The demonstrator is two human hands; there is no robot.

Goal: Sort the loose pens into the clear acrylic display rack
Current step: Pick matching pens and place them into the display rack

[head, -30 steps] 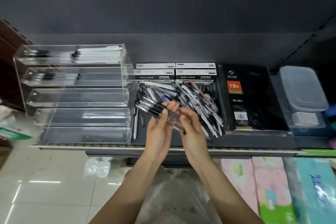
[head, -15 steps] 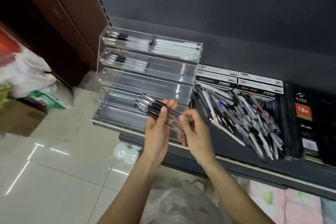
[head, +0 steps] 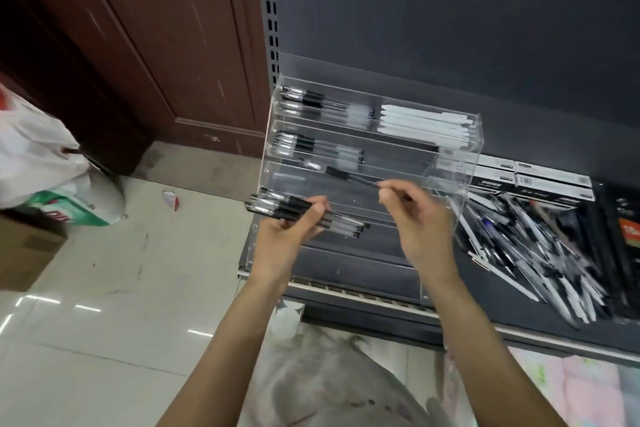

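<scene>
Right now a single pen (head: pixel 349 176) sits pinched by its tip between the thumb and forefinger of my right hand (head: pixel 412 215), its black-grip end reaching left toward the third tier of the clear rack (head: pixel 460 163). It looks to be hovering just in front of that tier, though I cannot tell whether it already touches the acrylic. My left hand (head: pixel 294 229) is curled tight around a bundle of pens (head: pixel 298 211), all the same clear-barrelled kind with black grips, their caps sticking out to the left and their ends to the right, held in front of the rack's lower tiers.

So I judge the step in hand to be feeding pens one at a time from the bundle into the rack. The top tier already holds black-grip pens on the left and white pens (head: pixel 426 123) on the right; the second tier holds more black-grip pens on its left side; the lower tiers look bare. The next move calls for laying this pen flat along the tier, lined up with the ones above, then letting go and drawing another from my left hand.

Further right on the dark shelf (head: pixel 519 326) lies the heap of loose pens (head: pixel 533 253), well apart from the rack's contents, with small boxes (head: pixel 540 180) behind it. Plenty is still to sort.
</scene>
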